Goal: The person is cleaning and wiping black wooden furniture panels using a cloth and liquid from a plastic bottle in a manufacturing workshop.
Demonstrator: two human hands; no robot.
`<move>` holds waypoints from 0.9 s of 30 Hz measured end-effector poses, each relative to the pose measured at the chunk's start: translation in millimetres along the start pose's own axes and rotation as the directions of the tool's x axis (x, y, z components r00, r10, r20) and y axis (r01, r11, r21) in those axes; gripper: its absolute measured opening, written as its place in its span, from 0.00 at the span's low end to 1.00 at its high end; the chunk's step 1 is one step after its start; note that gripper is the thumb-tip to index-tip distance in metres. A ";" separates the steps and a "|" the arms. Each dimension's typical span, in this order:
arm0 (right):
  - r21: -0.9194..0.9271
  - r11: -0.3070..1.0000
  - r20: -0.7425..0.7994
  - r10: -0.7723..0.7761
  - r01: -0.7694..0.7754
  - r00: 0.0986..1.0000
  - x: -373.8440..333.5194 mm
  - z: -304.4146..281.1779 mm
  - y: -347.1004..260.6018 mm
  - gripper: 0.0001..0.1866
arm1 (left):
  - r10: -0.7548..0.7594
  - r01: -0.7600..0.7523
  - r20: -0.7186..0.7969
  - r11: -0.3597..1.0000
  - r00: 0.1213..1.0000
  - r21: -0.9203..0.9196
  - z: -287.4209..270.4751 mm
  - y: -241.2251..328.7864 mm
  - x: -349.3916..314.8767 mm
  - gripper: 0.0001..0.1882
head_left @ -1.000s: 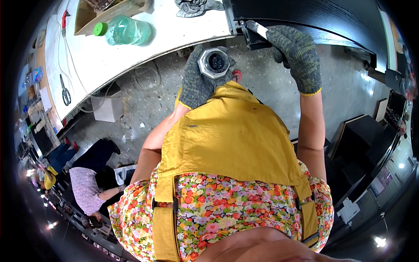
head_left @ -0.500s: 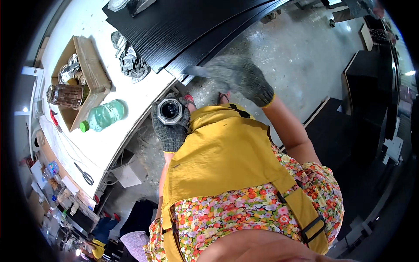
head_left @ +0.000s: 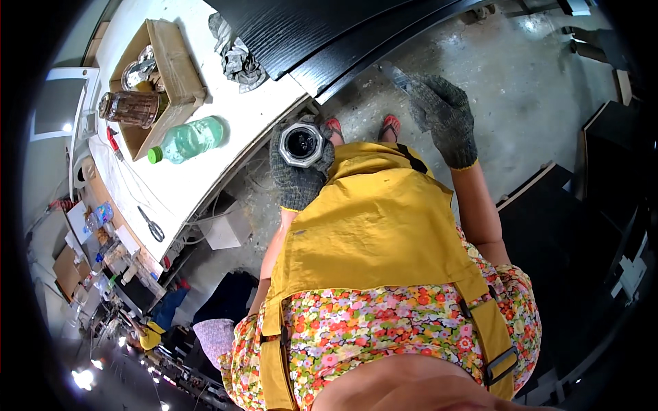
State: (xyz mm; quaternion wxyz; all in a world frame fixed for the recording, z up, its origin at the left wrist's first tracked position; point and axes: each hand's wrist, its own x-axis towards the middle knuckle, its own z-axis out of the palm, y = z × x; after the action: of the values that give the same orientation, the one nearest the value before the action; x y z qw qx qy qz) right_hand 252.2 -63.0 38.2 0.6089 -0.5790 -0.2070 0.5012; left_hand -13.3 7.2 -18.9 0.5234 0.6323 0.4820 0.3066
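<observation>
In a dark grey knit glove, my left hand (head_left: 296,179) is wrapped round an octagonal-rimmed glass jar (head_left: 319,152) with something black inside, held upright beside the table edge. My right hand (head_left: 445,118), in a matching glove, is closed on a slim, flat tool with a pale tip (head_left: 392,72); its exact kind is hard to make out. The tool points toward the stacked black wood-grain boards (head_left: 301,31), apart from their edge. These boards lie over the far end of the white table (head_left: 199,168).
On the table are an open cardboard box (head_left: 179,68) with a brown glass jar (head_left: 130,109), a green plastic bottle (head_left: 188,139), crumpled grey cloth (head_left: 241,67), scissors (head_left: 152,225) and a red-handled tool (head_left: 114,141). More black panels (head_left: 541,219) stand at right.
My right hand has moved up and right, away from the boards' edge, tool still in it. The view has shifted, so table and left hand appear farther right; the jar stays held.
</observation>
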 end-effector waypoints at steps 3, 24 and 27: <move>-0.035 0.995 0.010 -0.097 0.098 0.995 5.4 11.0 0.2 0.12 | -0.090 0.075 -0.033 0.947 0.995 -0.314 14.7 44.8 -3.7 0.17; -0.172 0.985 -0.002 -0.010 0.010 1.000 8.7 5.1 8.9 0.10 | -0.090 0.086 -0.013 0.977 0.996 -0.198 11.6 0.4 9.3 0.13; -0.278 0.961 0.015 0.008 -0.004 1.000 7.6 -0.1 0.5 0.09 | 0.108 -0.106 -0.026 0.992 0.994 0.069 5.1 11.0 5.2 0.14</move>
State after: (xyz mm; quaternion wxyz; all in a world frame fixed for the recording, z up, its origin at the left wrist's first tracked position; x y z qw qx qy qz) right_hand 255.2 -56.7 35.2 0.5185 -0.6552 -0.2782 0.4738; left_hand -3.8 10.3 -10.3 0.4773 0.6699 0.4651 0.3273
